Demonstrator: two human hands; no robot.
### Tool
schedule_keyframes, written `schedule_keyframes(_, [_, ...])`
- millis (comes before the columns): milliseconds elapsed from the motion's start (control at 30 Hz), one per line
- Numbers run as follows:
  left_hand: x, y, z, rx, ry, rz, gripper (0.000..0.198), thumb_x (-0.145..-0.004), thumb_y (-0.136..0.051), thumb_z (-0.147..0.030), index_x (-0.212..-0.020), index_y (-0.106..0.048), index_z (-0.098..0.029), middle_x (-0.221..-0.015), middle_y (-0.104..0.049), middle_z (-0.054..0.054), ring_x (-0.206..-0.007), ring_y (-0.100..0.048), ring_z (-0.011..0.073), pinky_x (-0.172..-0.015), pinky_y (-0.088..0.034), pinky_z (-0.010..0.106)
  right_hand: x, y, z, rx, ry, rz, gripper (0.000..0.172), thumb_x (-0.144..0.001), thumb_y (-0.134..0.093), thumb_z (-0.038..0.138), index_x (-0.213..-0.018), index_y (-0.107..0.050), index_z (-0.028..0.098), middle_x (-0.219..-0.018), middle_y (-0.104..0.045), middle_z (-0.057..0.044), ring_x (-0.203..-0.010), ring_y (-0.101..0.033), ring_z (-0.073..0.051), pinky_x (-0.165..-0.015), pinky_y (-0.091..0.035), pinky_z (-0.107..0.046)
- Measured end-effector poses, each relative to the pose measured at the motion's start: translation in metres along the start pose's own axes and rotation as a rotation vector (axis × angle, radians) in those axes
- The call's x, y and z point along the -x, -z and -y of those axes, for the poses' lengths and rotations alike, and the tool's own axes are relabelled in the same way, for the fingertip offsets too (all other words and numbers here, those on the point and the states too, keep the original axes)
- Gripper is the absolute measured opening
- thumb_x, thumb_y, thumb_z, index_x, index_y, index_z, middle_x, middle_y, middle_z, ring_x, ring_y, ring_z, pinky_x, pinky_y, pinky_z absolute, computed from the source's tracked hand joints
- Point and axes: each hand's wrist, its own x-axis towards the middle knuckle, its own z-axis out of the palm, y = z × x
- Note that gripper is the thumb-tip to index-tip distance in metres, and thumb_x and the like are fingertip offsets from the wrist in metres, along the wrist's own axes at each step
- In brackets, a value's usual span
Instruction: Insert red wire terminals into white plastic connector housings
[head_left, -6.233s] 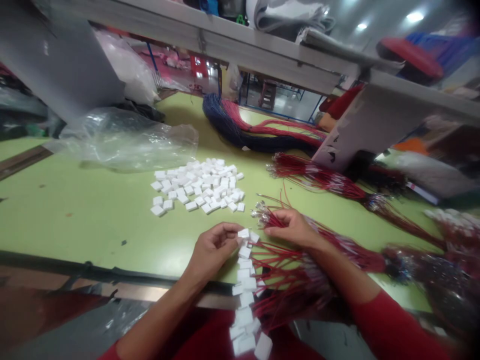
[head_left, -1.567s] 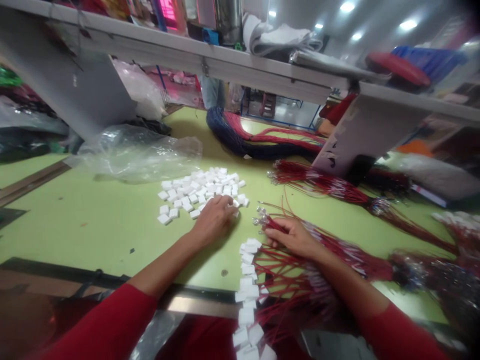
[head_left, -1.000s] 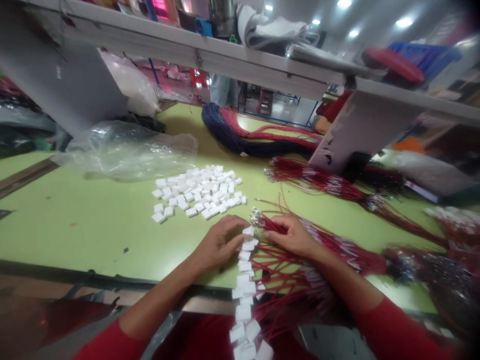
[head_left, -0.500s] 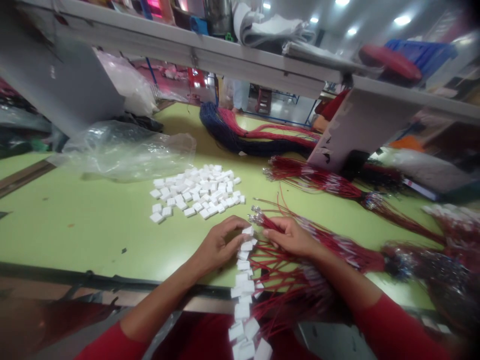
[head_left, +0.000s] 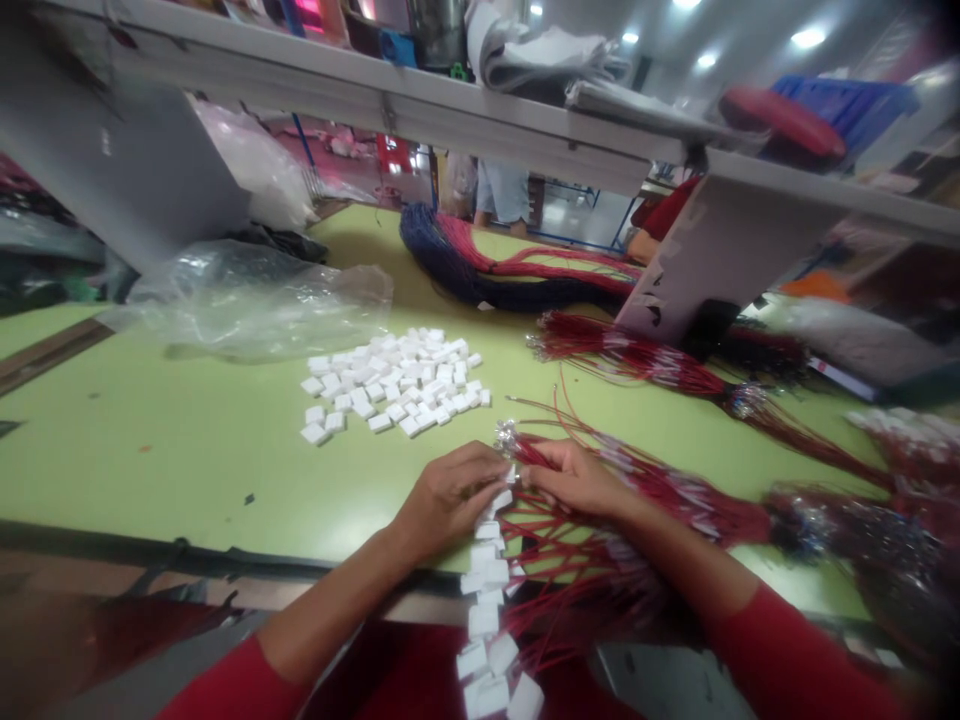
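Observation:
My left hand (head_left: pixel 456 495) is closed, thumb and fingers pinching a small white plastic connector housing (head_left: pixel 511 476). Close against it, my right hand (head_left: pixel 574 478) grips several red wires (head_left: pixel 534 447) whose shiny metal terminals (head_left: pixel 506 434) stick out past the fingers. Below the hands, a column of white connectors (head_left: pixel 486 575) with red wires running to the right hangs over the table edge. Ahead of my left hand lies a loose pile of white connector housings (head_left: pixel 405 378). Whether the wire tip is inside the pinched housing is hidden by the fingers.
A clear plastic bag (head_left: pixel 262 300) lies at the left back of the green table (head_left: pixel 187 440). Blue and pink wire bundles (head_left: pixel 480 265) rest behind, red wire bundles (head_left: pixel 645 360) to the right. A shelf (head_left: pixel 360 95) spans above. A person's legs (head_left: pixel 502 190) show beyond.
My left hand has moved slightly right, bringing the housing against my right fingers. The bundle of terminals has shifted slightly. In the background, a person's legs have come further into view.

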Motion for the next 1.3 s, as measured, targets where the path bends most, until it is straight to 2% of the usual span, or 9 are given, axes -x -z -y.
schedule_keyframes(167, [0.000,-0.008,-0.004,0.033,0.044,0.009,0.019,-0.091,-0.063,-0.016,-0.108,-0.070,-0.020,-0.092,-0.070,0.008,-0.082,-0.067,0.0173,-0.070,-0.056,0.031,-0.005,0.003,-0.011,-0.021,-0.002,0.093,0.027,-0.088,-0.061,0.042,-0.081,-0.058,0.016,-0.050,-0.050,0.009,-0.037,-0.038,-0.005,-0.036,-0.024,-0.017])
schedule_keyframes(300, [0.000,-0.004,-0.005,-0.020,0.100,0.029,0.016,-0.090,-0.062,-0.018,-0.103,-0.070,-0.019,-0.088,-0.068,0.007,-0.077,-0.065,0.0178,-0.065,-0.054,0.030,-0.006,0.015,-0.007,0.089,0.115,0.149,0.026,-0.090,-0.060,0.040,-0.087,-0.063,0.014,-0.068,-0.061,0.002,-0.055,-0.053,-0.009,-0.051,-0.041,-0.019])
schedule_keyframes(467, [0.001,0.002,-0.006,-0.001,0.170,0.135,0.018,-0.088,-0.059,-0.016,-0.103,-0.068,-0.020,-0.096,-0.068,0.007,-0.084,-0.066,0.0200,-0.074,-0.054,0.035,0.001,0.030,-0.002,0.504,0.222,-0.093,0.014,-0.085,-0.062,0.021,-0.096,-0.068,0.015,-0.085,-0.067,-0.002,-0.075,-0.057,-0.016,-0.070,-0.044,-0.027])
schedule_keyframes(600, [0.001,0.003,-0.010,-0.011,0.217,0.196,0.018,-0.088,-0.057,-0.017,-0.101,-0.069,-0.021,-0.095,-0.069,0.007,-0.086,-0.065,0.0214,-0.077,-0.053,0.037,0.005,0.034,-0.012,0.398,0.201,-0.129,0.026,-0.092,-0.055,0.028,-0.114,-0.061,0.016,-0.094,-0.066,-0.004,-0.078,-0.058,-0.016,-0.070,-0.045,-0.027])
schedule_keyframes(800, [0.003,0.003,-0.018,0.023,0.212,0.214,0.016,-0.090,-0.057,-0.023,-0.095,-0.072,-0.022,-0.095,-0.071,0.006,-0.090,-0.064,0.0224,-0.081,-0.052,0.039,0.003,0.030,-0.013,0.439,0.245,-0.125,0.027,-0.097,-0.049,0.042,-0.098,-0.060,0.017,-0.081,-0.057,-0.001,-0.070,-0.049,-0.014,-0.065,-0.041,-0.026])
schedule_keyframes(933, [0.002,0.020,-0.001,-0.198,0.292,0.100,0.023,-0.096,-0.049,-0.028,-0.096,-0.071,-0.021,-0.093,-0.070,0.008,-0.088,-0.062,0.0233,-0.078,-0.051,0.040,0.001,0.024,-0.007,0.436,0.209,-0.128,0.033,-0.096,-0.050,0.048,-0.083,-0.055,0.019,-0.073,-0.054,0.001,-0.065,-0.048,-0.014,-0.060,-0.039,-0.025])
schedule_keyframes(1000, [-0.002,0.033,0.016,-0.469,0.334,-0.006,0.024,-0.094,-0.048,-0.024,-0.098,-0.071,-0.018,-0.094,-0.068,0.011,-0.088,-0.060,0.0270,-0.075,-0.050,0.042,-0.001,0.021,-0.005,0.342,0.161,-0.082,0.031,-0.098,-0.047,0.048,-0.087,-0.054,0.019,-0.071,-0.056,0.001,-0.062,-0.050,-0.013,-0.058,-0.039,-0.025])
schedule_keyframes(1100, [-0.010,0.049,0.040,-0.729,0.334,0.003,0.025,-0.087,-0.049,-0.014,-0.097,-0.072,-0.017,-0.095,-0.065,0.013,-0.089,-0.056,0.0295,-0.074,-0.047,0.043,-0.004,0.018,-0.004,0.273,0.153,-0.064,0.027,-0.098,-0.047,0.044,-0.097,-0.056,0.018,-0.077,-0.061,-0.001,-0.064,-0.055,-0.014,-0.060,-0.042,-0.025])
schedule_keyframes(1300, [-0.012,0.051,0.051,-0.643,0.312,0.083,0.017,-0.082,-0.058,-0.020,-0.093,-0.071,-0.019,-0.099,-0.063,0.010,-0.092,-0.054,0.0270,-0.080,-0.043,0.041,-0.015,0.014,-0.008,0.267,0.219,-0.157,0.024,-0.088,-0.061,0.039,-0.093,-0.064,0.015,-0.087,-0.064,-0.003,-0.079,-0.058,-0.016,-0.072,-0.045,-0.027])
